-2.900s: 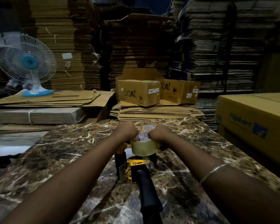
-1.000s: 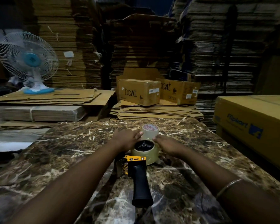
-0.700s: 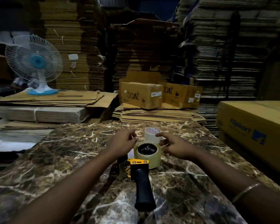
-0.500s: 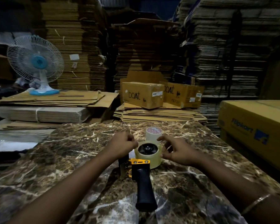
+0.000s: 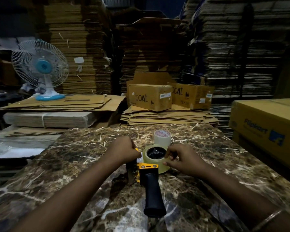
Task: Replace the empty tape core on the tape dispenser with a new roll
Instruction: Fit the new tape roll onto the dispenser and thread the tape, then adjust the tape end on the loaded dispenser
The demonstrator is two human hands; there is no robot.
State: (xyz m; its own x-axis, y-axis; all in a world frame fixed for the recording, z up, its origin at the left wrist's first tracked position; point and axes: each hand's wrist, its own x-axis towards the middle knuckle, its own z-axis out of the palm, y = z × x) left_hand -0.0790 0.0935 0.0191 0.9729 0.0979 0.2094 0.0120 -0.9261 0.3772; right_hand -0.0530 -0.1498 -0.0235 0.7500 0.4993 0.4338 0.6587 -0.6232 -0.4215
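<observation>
Two hands meet at the centre of the frame, over a brown marble table (image 5: 84, 158). On it lies a tape dispenser (image 5: 147, 166) on its side, its black handle (image 5: 153, 193) pointing toward the lower edge of the frame and a yellow bracket above the handle. A new roll of tape (image 5: 157, 163), pale and clear, sits flat on the dispenser's black hub. The left hand (image 5: 124, 150) is curled into a fist against the left side of the dispenser, fingers closed on its front part; exactly what they pinch is hidden. The right hand (image 5: 182, 159) pinches the right edge of the roll, thumb low on its side and forefinger on its top rim. Just behind the roll, toward the upper middle, stands the empty tape core (image 5: 162, 137), white with red print, apart from both hands. At upper left a table fan (image 5: 40, 67) stands on flattened cardboard; two boat cartons (image 5: 150, 97) sit at centre, and a yellow Flipkart box (image 5: 264, 129) fills the right edge.
</observation>
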